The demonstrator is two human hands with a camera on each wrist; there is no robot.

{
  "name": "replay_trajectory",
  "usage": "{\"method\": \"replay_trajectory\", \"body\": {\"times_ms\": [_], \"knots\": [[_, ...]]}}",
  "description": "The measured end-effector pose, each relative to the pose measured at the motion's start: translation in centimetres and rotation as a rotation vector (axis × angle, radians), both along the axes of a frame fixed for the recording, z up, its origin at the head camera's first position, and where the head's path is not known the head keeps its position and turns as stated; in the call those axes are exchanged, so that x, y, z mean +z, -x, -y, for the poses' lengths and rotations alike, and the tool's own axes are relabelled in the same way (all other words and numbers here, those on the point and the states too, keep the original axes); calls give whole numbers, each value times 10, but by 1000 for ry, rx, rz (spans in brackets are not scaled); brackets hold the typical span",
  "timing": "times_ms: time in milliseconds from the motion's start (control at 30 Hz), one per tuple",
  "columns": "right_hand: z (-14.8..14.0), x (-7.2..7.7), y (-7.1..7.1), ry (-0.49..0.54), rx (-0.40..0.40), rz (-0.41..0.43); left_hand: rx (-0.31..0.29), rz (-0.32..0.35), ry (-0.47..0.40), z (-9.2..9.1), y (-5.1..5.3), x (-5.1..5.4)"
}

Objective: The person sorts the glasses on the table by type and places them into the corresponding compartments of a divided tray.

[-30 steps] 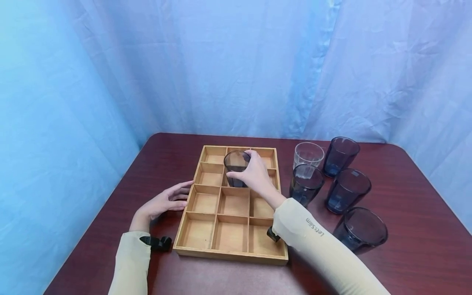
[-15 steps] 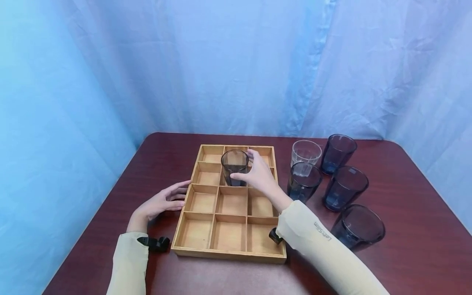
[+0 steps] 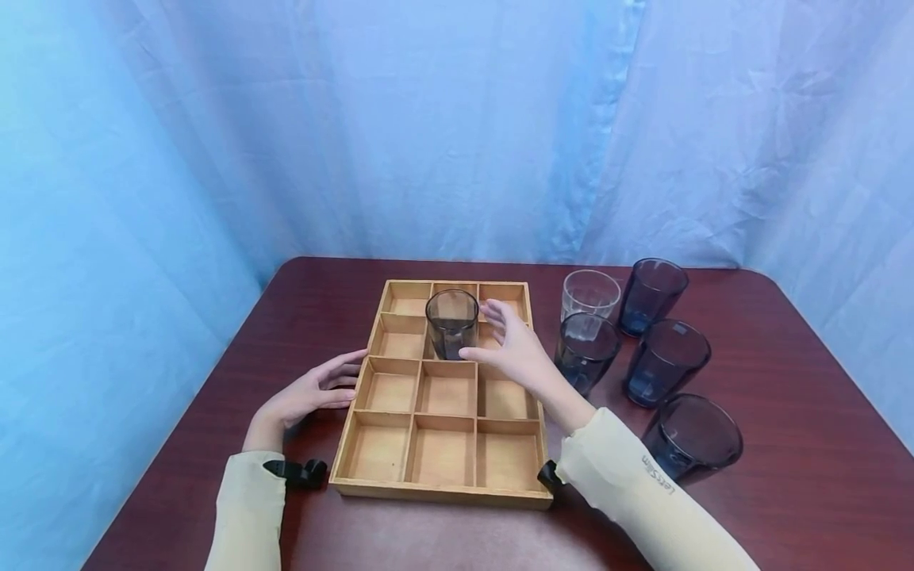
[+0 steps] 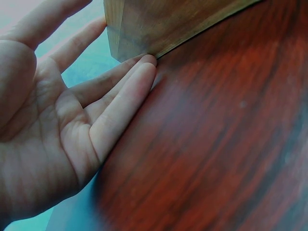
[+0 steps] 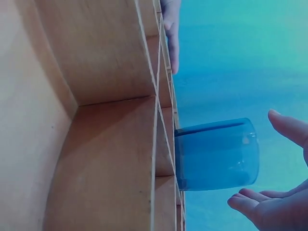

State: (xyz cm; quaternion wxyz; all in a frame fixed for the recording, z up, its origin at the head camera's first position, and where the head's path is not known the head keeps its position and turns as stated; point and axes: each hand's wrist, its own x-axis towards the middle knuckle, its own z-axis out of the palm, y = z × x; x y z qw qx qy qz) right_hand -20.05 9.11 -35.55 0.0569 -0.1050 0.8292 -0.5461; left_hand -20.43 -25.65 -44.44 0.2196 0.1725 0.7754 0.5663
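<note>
A dark glass [image 3: 452, 323] stands upright in the middle compartment of the second row from the back of the wooden tray [image 3: 441, 493]. My right hand [image 3: 520, 354] is just right of it, thumb and fingers spread and apart from the glass. The right wrist view shows a gap between that glass [image 5: 219, 156] and my right hand [image 5: 284, 207]. Against the tray's left side rests my left hand [image 3: 309, 392], its fingers extended; in the left wrist view, fingertips of my left hand [image 4: 62, 120] touch the wooden wall [image 4: 144, 29].
Right of the tray stand a clear glass [image 3: 589, 292] and several dark glasses, among them one at the back [image 3: 651, 296], one in the middle [image 3: 667, 363] and one nearest the front [image 3: 691, 438]. Pale curtains [image 3: 443, 135] hang behind the dark red table [image 3: 807, 412].
My right hand has let go of the dark glass and moved back to the right, its fingers spreading. The glass stays in the tray. My left hand keeps its place at the tray's side.
</note>
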Motion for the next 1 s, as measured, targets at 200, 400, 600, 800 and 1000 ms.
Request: {"method": "replay_trajectory", "body": {"times_ms": [200,400,600,800,1000], "knots": [[-6,6,-9,11,41,-21,8,2,3,0,-1,2],[-15,12,-21,3,66,-33,1,7,1,-2,-2,3],[-27,17,-36,-6,85,-60,-6,-1,-11,-2,-2,3],[-37,18,-57,-21,142,-122,-8,-4,-12,-1,-3,2],[-47,20,-77,-63,162,-159,-2,1,-16,-2,-2,2]]}}
